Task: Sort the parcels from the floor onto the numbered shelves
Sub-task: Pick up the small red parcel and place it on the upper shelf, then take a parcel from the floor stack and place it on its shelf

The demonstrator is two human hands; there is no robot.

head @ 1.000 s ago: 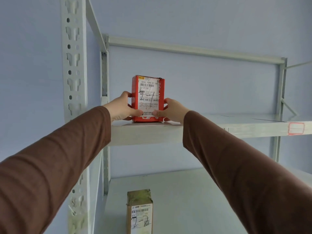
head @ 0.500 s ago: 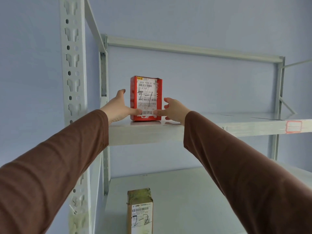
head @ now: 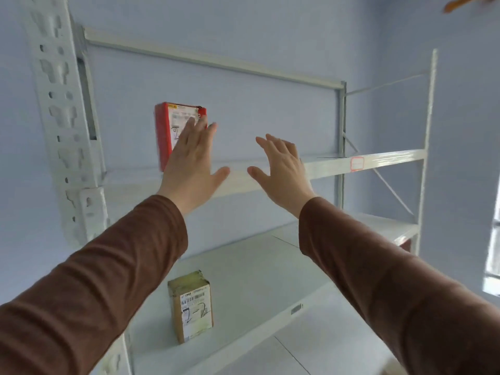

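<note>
The upright red cardboard parcel [head: 164,136] you were gripping a second ago now stands free at the left end of the upper white metal shelf [head: 378,161]. Your left hand [head: 189,163] and right hand [head: 281,169] have let go, fingers spread, holding nothing. That parcel looks placed; the brown taped parcel [head: 192,307] sits near the lower shelf's front left corner.

The left hand [head: 190,163] covers the lower right part of the red parcel [head: 163,136], so only a "2" shows of the handwriting on its label, and the printed lines are too blurred to read. The small red-edged tag [head: 357,164] on the shelf edge, right of that parcel, is illegible. An orange object [head: 460,3] is cut off by the top edge.
</note>
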